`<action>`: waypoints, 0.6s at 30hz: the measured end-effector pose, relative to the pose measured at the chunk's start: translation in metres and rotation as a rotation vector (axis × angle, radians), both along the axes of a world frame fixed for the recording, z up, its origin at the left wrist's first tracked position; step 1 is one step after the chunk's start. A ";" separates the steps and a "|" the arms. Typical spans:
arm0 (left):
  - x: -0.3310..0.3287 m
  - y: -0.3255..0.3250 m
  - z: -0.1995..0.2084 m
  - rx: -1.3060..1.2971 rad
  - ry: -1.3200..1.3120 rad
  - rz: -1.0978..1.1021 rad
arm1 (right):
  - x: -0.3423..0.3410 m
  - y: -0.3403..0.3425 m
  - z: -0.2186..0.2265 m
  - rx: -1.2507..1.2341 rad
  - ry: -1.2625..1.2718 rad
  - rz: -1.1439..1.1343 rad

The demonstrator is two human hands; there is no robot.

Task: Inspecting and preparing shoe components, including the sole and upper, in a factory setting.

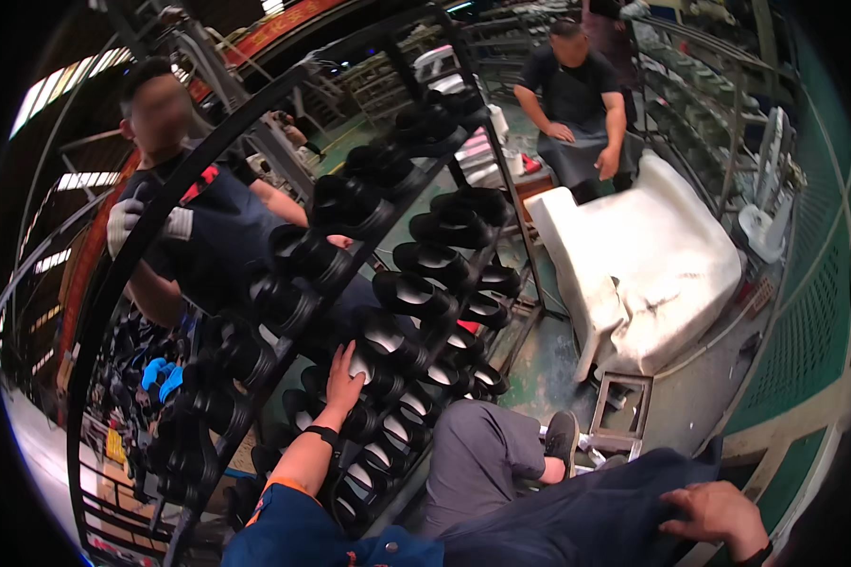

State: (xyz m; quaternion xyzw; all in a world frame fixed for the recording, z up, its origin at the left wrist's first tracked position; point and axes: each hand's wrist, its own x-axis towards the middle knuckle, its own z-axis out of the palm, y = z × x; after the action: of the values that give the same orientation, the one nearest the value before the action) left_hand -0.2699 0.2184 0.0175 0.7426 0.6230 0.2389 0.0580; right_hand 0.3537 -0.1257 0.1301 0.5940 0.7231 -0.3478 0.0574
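Observation:
My left hand reaches to a rack of black shoes, its fingers stretched out and apart. The fingertips are at a black shoe on a lower row; whether they press on it I cannot tell. Rows of similar black shoes line the sloping upper shelf, and more sit below my wrist. My right hand is at the lower right, over the dark cloth on my lap, with loosely bent fingers and nothing visible in it.
Behind the rack a person in a dark apron holds its frame with a gloved hand. Another person sits beyond a large white draped block. A metal frame stool stands near my foot; green mesh panels run along the right.

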 end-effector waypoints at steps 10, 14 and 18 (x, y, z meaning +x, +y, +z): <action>-0.018 0.012 0.003 -0.019 -0.003 -0.118 | -0.001 0.011 0.006 0.038 0.053 -0.029; -0.018 0.014 0.001 -0.041 0.005 -0.150 | 0.001 0.007 0.001 0.051 0.062 -0.058; -0.025 0.016 -0.007 -0.044 -0.006 -0.181 | 0.000 0.004 -0.001 -0.012 0.034 -0.061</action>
State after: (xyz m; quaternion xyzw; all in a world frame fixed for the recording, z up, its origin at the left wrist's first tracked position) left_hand -0.2952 0.2346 0.0101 0.7936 0.5584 0.2211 0.0973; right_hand 0.3538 -0.1216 0.1287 0.6093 0.7034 -0.3640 0.0380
